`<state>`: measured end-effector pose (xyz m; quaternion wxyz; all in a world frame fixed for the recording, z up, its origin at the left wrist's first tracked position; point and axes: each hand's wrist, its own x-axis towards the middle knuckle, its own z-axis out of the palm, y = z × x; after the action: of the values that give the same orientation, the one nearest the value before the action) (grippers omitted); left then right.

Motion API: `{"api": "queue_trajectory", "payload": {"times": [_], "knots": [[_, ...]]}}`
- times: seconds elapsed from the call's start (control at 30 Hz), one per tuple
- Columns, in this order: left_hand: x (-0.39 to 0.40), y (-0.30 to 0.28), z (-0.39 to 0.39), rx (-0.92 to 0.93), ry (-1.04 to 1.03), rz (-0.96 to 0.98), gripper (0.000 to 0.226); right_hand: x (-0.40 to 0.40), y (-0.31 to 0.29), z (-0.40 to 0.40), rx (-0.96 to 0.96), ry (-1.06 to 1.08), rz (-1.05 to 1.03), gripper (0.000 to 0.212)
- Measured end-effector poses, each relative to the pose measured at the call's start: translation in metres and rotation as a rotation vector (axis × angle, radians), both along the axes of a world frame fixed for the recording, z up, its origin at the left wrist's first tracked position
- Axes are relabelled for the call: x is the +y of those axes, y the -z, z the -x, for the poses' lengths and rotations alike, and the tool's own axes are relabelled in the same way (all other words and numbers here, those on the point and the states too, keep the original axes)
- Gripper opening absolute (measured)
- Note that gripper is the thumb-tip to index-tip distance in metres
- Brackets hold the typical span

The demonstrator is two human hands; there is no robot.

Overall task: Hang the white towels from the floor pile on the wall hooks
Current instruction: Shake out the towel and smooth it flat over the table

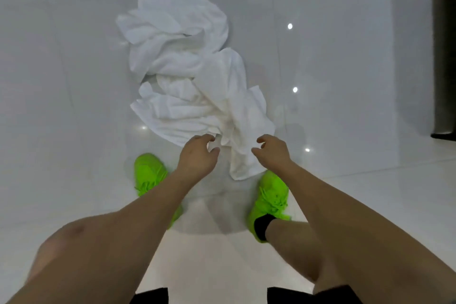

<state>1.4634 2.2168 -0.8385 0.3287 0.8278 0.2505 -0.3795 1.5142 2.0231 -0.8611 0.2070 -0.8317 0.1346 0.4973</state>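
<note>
A pile of crumpled white towels point(187, 76) lies on the glossy white floor and stretches from near my feet away from me. Its nearest towel point(243, 155) trails down between my two hands. My left hand point(198, 153) hovers at the pile's near edge with fingers curled apart and holds nothing. To the right of that nearest towel is my right hand point(270, 150), also spread, its fingertips close to the cloth without gripping it. No wall hooks are in view.
My feet in bright green shoes point(270, 201) stand on the white tiled floor point(74, 131), one on each side of the near end of the pile. A white wall point(409, 57) rises at the right, with a dark vertical panel point(444, 44) at the far right edge.
</note>
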Motion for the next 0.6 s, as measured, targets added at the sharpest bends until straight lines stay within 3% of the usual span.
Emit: {"api": "queue_trajectory", "payload": {"times": [0.17,0.27,0.33,0.43,0.53,0.6], "knots": [[0.006,0.111,-0.03,-0.009,0.01,0.021,0.042,0.036,0.111,-0.038,-0.156,-0.101,-0.029,0.058],[0.009,0.152,-0.044,-0.026,0.005,0.021,0.043,0.055,0.146,-0.068,-0.321,-0.272,-0.009,0.077],[0.012,0.164,-0.047,-0.019,0.012,0.022,0.042,0.06,0.158,-0.082,-0.329,-0.378,0.018,0.071],[0.017,0.15,-0.042,0.004,0.024,0.012,0.041,0.058,0.143,-0.081,-0.303,-0.452,0.086,0.033],[0.02,0.098,-0.034,0.025,0.043,0.018,0.042,0.048,0.092,-0.055,-0.324,-0.385,0.084,0.006],[0.018,0.048,-0.033,0.021,0.067,0.033,0.041,0.042,0.04,-0.04,-0.3,-0.329,0.08,0.027]]}}
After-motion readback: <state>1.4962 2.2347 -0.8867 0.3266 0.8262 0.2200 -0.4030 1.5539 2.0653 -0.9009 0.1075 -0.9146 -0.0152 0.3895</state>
